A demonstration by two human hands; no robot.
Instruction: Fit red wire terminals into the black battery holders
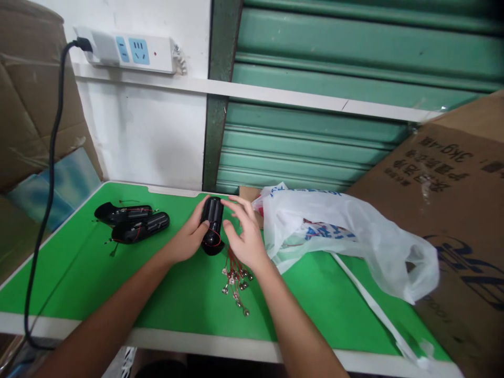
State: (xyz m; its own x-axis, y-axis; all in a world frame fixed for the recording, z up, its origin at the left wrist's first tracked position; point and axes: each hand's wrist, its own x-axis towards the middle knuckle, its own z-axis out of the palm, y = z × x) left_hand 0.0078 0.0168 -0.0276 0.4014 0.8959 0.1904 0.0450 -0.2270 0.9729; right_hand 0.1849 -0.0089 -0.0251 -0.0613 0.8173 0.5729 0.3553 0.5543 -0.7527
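My left hand (192,233) grips a black plastic housing (213,212) from its left side, the thumb lying on its face. A thin red wire loops across the lower part of that housing. My right hand (244,231) is at the housing's right side with fingers apart, its fingertips near the upper right edge; whether they touch it I cannot tell. Below my right hand lies a bundle of red wires with small round metal ends (236,283). To the left, two similar black housings (137,223) with thin red wires rest on the green table top (165,299).
A white plastic bag (346,231) with wires inside lies at the right, a white strap (374,304) beside it. Large cardboard boxes (452,210) stand at both sides. A black cable (51,173) hangs at the left from a power strip (134,51) on the wall.
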